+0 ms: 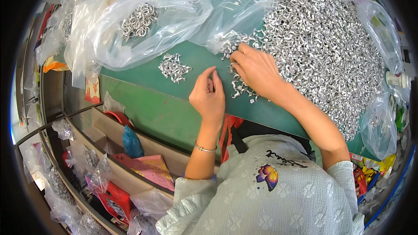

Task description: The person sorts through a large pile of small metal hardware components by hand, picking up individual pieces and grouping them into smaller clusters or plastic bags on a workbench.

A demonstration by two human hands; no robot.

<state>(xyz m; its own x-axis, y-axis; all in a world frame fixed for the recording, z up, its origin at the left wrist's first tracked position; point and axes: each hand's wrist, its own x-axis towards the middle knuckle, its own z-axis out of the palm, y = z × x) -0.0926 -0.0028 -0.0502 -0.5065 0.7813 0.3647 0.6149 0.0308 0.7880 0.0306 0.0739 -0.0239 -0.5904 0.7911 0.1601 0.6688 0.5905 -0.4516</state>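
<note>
A big heap of small, silvery curved metal pieces [322, 48] covers the right side of the green table. At the heap's near-left edge, my right hand [257, 68] reaches down with its fingers curled together among loose pieces. Whatever lies between those fingertips is hidden. My left hand [208, 92] is just left of it, raised near the table edge, thumb and fingers drawn into a pinch. I cannot make out anything in that pinch. A little pile of similar silvery pieces [174, 68] lies on the table to the left of my left hand.
An open clear plastic bag [183, 6] holding silvery rings [140, 20] sits at the far left. More clear plastic [381, 30] borders the heap's right side. Below the table's left edge is an open drawer [98, 137] with a blue bag [132, 141] and pink packet [150, 167].
</note>
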